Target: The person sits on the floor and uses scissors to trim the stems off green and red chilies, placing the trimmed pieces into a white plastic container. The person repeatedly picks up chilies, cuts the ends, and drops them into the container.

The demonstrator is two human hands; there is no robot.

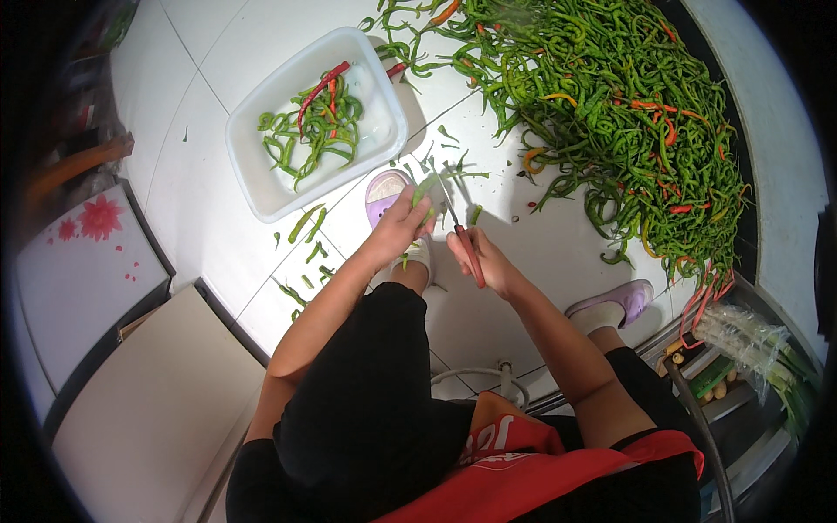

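Note:
My left hand [400,225] holds a green chili pepper [424,189], its upper end sticking out past the fingers. Just to its right, my right hand [487,261] grips red-handled scissors [456,225], whose blades point up towards the pepper's stem end. Whether the blades touch the pepper cannot be made out. A white plastic basin [252,186] lies beyond my left hand, with green and red chilies [324,124] in it. Cut stems and pepper pieces [307,225] are scattered on the tiled floor around my hands.
A large heap of mostly green chilies [608,98] covers the floor at the upper right. My feet in purple clogs [631,302] stand on the white tiles [189,216]. Plastic-wrapped green onions [745,333] lie at the lower right. A pale cabinet panel [163,379] borders the left side.

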